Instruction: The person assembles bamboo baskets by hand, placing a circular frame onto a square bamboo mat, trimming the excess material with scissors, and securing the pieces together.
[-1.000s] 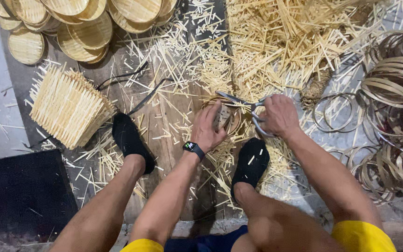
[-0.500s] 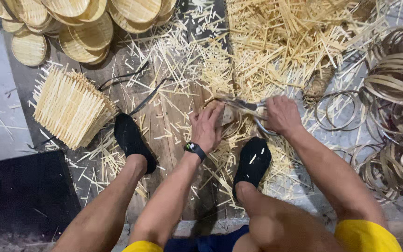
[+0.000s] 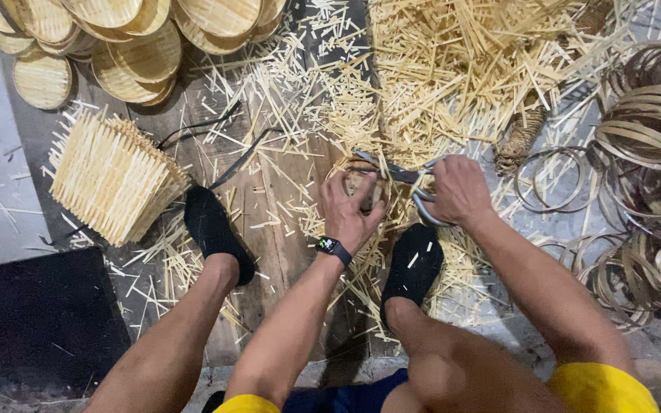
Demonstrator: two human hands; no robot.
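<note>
While left hand (image 3: 350, 210) grips small basket (image 3: 361, 183) | right hand (image 3: 457, 191) closed on shears (image 3: 415, 187)

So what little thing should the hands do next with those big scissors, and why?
Probably squeeze the scissors shut for one snip. The right hand grips their handles, the blades point at the small round woven piece that the left hand holds steady, and cut bamboo slivers already lie all around.
</note>
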